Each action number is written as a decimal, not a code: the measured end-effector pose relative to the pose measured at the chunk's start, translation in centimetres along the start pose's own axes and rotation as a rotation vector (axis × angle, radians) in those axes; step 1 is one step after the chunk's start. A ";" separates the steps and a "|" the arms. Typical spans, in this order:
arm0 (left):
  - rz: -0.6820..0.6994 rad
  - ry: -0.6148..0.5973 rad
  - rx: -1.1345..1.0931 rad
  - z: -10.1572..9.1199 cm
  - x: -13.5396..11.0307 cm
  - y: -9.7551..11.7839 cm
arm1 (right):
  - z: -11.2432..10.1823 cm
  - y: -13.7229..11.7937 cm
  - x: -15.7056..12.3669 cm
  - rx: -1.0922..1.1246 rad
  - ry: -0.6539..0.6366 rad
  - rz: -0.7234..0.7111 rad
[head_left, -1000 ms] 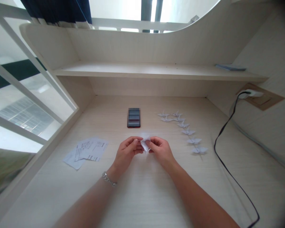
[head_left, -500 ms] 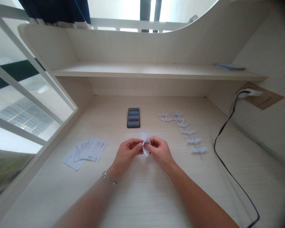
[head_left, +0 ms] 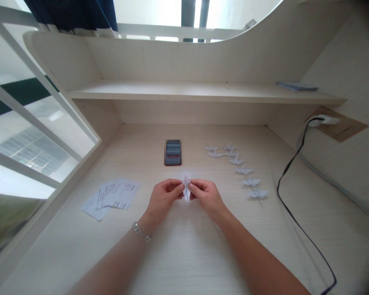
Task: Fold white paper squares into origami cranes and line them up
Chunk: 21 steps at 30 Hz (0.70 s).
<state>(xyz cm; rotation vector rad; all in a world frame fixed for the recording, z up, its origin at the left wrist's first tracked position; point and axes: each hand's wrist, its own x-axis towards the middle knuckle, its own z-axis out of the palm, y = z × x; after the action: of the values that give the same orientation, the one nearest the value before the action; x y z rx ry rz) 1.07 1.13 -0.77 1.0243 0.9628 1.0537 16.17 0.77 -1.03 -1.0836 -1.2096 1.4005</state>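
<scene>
A small piece of folded white paper [head_left: 186,189], narrow and pointed at top and bottom, is held upright just above the desk. My left hand [head_left: 167,194] pinches its left edge between thumb and fingers; a silver chain bracelet [head_left: 141,231] circles that wrist. On the opposite edge, my right hand [head_left: 206,196] grips the same paper with thumb and fingertips. Several finished paper cranes [head_left: 242,170] lie in a curved row to the right of my hands. Beyond the hands rests a dark phone [head_left: 172,153], its screen blurred.
Printed paper sheets [head_left: 118,194] overlap on the desk at left. A black cable [head_left: 290,211] runs from the wall socket [head_left: 340,125] down the right side. Above the desk's back is a shelf [head_left: 197,89] carrying a flat bluish item [head_left: 297,86]. White rails [head_left: 33,108] border the left.
The folded paper has turned from a slanted position to an upright, symmetrical one facing me. My right hand has shifted slightly left and down, its thumb now on the paper's right edge.
</scene>
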 end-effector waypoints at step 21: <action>-0.021 0.026 0.146 0.0 0.1 0.0 | 0.3 0.2 0.1 -0.023 0.000 0.044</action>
<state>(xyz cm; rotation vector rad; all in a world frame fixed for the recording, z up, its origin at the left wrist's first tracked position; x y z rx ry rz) 1.09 1.25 -0.74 1.1195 1.0818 0.9924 15.89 0.78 -1.23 -1.1317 -1.2112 1.4234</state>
